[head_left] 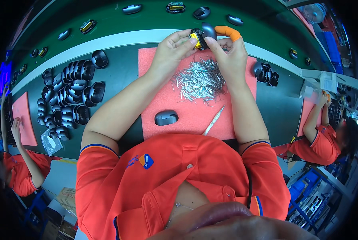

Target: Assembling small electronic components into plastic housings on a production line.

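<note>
Near the far edge of a pink foam mat [155, 92], my left hand [171, 49] grips a small black earbud-case insert with a yellow block [195, 40] on it. My right hand [231, 57], with an orange cover on one finger, pinches a glossy dark grey case shell [209, 31] against that insert. The two parts touch; whether they are joined I cannot tell. Below my hands lies a heap of thin silvery metal pins [201, 80]. A pale pointed tool [214, 120] rests near the mat's front, and another dark case shell [166, 117] sits to its left.
Many black case shells [73, 86] stand in rows at left, a few more [265, 74] at right. A green conveyor belt [155, 20] beyond a white rail carries spaced case parts. A plastic bag [51, 143] lies at left. Co-workers in red sit on both sides.
</note>
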Motion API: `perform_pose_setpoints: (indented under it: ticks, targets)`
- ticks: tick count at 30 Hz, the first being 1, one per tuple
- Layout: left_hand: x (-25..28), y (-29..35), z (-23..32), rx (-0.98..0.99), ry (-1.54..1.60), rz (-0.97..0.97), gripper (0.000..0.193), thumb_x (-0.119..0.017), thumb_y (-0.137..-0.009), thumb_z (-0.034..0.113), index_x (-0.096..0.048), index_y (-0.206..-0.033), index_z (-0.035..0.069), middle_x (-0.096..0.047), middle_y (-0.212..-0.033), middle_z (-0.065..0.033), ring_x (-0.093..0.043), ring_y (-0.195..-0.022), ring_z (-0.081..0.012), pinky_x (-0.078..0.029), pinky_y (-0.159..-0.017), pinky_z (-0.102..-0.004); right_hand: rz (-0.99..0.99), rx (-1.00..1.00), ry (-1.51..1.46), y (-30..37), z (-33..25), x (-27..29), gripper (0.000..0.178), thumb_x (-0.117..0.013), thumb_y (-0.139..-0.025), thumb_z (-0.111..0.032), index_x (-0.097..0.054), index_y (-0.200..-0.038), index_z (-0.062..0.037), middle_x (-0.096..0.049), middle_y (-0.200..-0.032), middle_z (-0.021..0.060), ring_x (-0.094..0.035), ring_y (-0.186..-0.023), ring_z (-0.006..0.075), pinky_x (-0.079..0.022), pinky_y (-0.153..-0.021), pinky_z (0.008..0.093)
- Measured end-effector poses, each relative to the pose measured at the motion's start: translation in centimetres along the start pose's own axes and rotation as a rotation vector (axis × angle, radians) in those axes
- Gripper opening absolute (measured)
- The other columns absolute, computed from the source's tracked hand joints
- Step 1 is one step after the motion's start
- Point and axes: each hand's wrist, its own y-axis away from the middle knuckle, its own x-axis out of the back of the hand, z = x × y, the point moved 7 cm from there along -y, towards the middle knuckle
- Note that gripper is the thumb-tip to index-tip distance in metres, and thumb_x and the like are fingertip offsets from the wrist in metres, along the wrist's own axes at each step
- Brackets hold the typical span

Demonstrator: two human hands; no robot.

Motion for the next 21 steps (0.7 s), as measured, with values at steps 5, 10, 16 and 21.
perform_pose_setpoints:
  ticks: [5, 10, 16, 21]
  targets:
    - [0.3, 0.0, 0.1, -0.007, -0.002, 0.002, 0.044, -0.062, -0.090, 0.018, -0.047, -0.127, -0.002, -0.061, -0.114, -0.0108, -0.059, -0.103, -0.0147, -0.048, -0.090, -0.0291, -0.018, -0.059, -0.033, 0.0, 0.2, -0.3, 0.037, -0.074, -0.081, -0.015, -0.056, -0.110, -0.0012, -0.064, -0.077, 0.0054, -0.059, -0.068, 0.0073, -0.045, -0.062, 0.0190]
    - [-1.4, 1.7, 4.2, -0.399, -0.152, -0.068, 0.046, -0.066, -0.085, 0.007, -0.048, -0.127, 0.000, -0.062, -0.112, -0.0114, -0.061, -0.104, -0.0190, -0.049, -0.089, -0.0300, 0.075, -0.165, -0.481, -0.4, 1.6, -0.2, 0.042, -0.073, -0.082, -0.023, -0.056, -0.114, -0.0010, -0.064, -0.082, 0.0056, -0.060, -0.070, 0.0091, -0.046, -0.060, 0.0222]
    - [-2.8, 4.6, 11.0, -1.387, -1.162, -0.265, 0.047, -0.074, -0.064, -0.002, -0.062, -0.110, 0.003, -0.066, -0.106, -0.0128, -0.063, -0.101, -0.0286, -0.052, -0.083, -0.0337, -0.056, -0.196, -0.428, -0.7, 1.2, -0.1, 0.038, -0.066, -0.087, -0.016, -0.054, -0.119, 0.0002, -0.061, -0.097, 0.0050, -0.058, -0.079, 0.0081, -0.047, -0.069, 0.0217]
    - [0.6, 2.9, 12.5, -1.071, -0.576, 0.142, 0.041, -0.067, -0.081, -0.002, -0.054, -0.119, 0.001, -0.063, -0.110, -0.0121, -0.062, -0.101, -0.0205, -0.050, -0.087, -0.0322, -0.129, -0.226, -0.344, 0.0, 1.4, 0.9, 0.037, -0.066, -0.088, -0.016, -0.056, -0.120, -0.0006, -0.060, -0.093, 0.0022, -0.056, -0.076, 0.0064, -0.044, -0.068, 0.0197]
